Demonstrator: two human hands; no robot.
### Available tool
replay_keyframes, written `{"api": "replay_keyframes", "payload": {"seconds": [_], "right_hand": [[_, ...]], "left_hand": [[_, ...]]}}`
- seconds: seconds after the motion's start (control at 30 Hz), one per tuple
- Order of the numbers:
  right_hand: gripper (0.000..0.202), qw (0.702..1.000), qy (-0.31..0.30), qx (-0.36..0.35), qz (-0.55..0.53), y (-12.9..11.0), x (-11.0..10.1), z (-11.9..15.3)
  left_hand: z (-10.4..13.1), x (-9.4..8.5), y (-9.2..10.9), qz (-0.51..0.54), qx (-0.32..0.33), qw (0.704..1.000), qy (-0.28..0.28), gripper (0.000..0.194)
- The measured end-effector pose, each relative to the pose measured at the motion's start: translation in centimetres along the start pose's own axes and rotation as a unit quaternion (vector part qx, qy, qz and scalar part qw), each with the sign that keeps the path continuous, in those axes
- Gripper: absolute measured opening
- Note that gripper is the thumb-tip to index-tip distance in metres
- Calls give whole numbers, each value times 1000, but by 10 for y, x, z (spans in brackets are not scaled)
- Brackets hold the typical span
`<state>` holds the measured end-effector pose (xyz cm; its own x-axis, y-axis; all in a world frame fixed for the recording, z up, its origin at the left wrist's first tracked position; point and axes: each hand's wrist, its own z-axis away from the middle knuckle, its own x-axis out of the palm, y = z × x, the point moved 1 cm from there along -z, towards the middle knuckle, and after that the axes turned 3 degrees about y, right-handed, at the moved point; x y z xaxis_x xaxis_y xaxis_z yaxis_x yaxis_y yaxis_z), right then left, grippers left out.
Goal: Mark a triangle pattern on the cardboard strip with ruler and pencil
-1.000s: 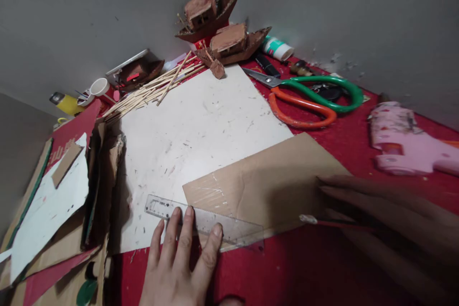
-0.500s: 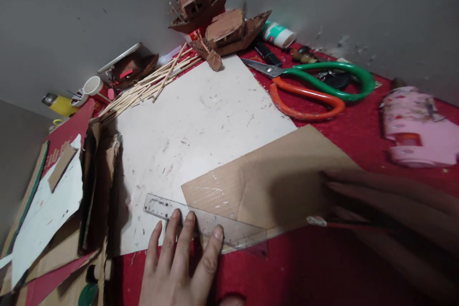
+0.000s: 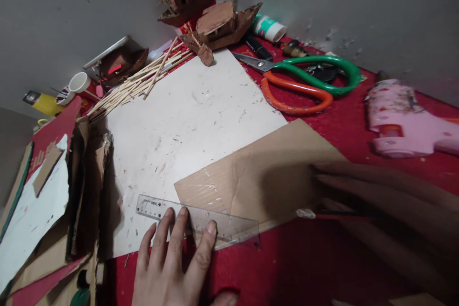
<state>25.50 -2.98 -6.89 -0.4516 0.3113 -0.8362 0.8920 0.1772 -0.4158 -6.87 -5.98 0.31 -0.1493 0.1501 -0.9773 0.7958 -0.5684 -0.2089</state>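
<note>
My left hand [image 3: 174, 258] lies with fingers spread, its fingertips pressing on a clear plastic ruler [image 3: 225, 224]. The ruler lies slantwise over the near left part of a brown cardboard piece [image 3: 247, 177], which has pale lines drawn near its left end. Deep in shadow, my right hand [image 3: 373, 201] is at the cardboard's right side, holding a thin red pen-like stick with a pale tip [image 3: 305, 213]. The tip points left, close to the cardboard's near edge. Shadow hides much of the right fingers. Under part of the cardboard is a stained white sheet [image 3: 172, 119].
Scissors [image 3: 304, 79] with green and orange handles lie behind the cardboard, and a pink glue gun [image 3: 398, 119] to the right. Thin wooden sticks [image 3: 143, 79] and brown model boats [image 3: 218, 24] stand at the back. Cardboard scraps [image 3: 46, 220] are stacked at left. Red cloth [image 3: 272, 272] covers the table.
The whole view has shifted, so everything appears a little farther left and mostly higher. Both hands, the ruler and the cardboard keep about the same places relative to one another.
</note>
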Motion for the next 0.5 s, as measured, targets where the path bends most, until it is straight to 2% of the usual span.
{"api": "replay_keyframes", "payload": {"seconds": [0.1,0.5], "right_hand": [[33,997,-5,-79,-15,1,-2,1],[32,996,0,-92,-24,1,-3,1]], "left_hand": [[-1,0,-1,4,1,1000,2,76],[-1,1,0,19,-10,1000,1,83]]}}
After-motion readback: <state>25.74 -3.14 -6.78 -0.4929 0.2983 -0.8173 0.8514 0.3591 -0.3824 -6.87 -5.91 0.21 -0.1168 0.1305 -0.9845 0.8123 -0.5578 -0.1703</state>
